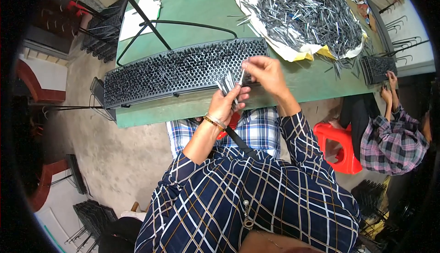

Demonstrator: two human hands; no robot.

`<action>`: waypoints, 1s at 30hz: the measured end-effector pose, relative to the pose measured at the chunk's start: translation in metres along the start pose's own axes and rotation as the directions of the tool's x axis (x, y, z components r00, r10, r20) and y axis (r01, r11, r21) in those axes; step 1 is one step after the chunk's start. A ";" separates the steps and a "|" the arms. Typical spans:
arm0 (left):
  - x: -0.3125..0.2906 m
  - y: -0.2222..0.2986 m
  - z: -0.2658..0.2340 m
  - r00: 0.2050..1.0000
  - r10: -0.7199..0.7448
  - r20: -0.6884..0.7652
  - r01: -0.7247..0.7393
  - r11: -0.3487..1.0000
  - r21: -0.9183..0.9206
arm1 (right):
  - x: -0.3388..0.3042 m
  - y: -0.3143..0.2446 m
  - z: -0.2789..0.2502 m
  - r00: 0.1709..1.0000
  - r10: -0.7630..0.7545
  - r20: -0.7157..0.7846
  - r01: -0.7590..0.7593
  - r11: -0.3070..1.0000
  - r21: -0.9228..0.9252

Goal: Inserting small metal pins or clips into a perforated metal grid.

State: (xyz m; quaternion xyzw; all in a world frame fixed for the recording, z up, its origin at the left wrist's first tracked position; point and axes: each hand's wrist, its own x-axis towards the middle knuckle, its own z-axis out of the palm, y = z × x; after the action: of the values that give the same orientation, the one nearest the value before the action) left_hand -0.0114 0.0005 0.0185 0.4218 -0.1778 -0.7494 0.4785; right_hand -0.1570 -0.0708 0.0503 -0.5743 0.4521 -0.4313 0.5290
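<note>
My left hand is closed around a small bunch of thin grey-and-black sticks, their ends fanned upward. Just to its right, my right hand pinches the top of one slim pale stick, whose lower end comes close to the left fingers. Behind both hands lies a long black rack with rows of round holes. Dark pieces stand densely in its left and far parts, while bare holes show near my right hand. What the sticks are made of I cannot tell.
A big heap of similar sticks lies on a white and yellow sack on the green table. A black rod frame rises behind the rack. At right, another person works at a smaller rack, near a red stool.
</note>
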 end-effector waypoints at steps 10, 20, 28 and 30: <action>-0.004 -0.006 0.001 0.998 -0.056 -0.005 0.056 0.996 0.068 | 0.038 0.013 -0.002 0.866 -0.428 -0.261 0.321 0.873 -0.367; 0.000 -0.007 -0.005 0.997 -0.081 0.001 0.081 0.995 0.060 | 0.041 0.028 -0.001 0.851 -0.518 -0.081 0.415 0.761 -0.498; -0.005 -0.006 -0.004 0.996 -0.091 0.022 0.087 0.988 0.129 | 0.041 0.028 -0.004 0.843 -0.534 -0.059 0.419 0.721 -0.551; -0.006 -0.006 0.001 0.995 -0.083 0.054 0.076 0.989 0.129 | 0.043 0.031 -0.006 0.805 -0.593 -0.023 0.458 0.646 -0.611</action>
State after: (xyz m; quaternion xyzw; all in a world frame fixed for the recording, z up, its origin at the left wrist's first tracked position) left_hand -0.0144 0.0086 0.0173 0.4356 -0.2222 -0.7673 0.4150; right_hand -0.1551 -0.1149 0.0209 -0.7615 0.4290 -0.4694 0.1258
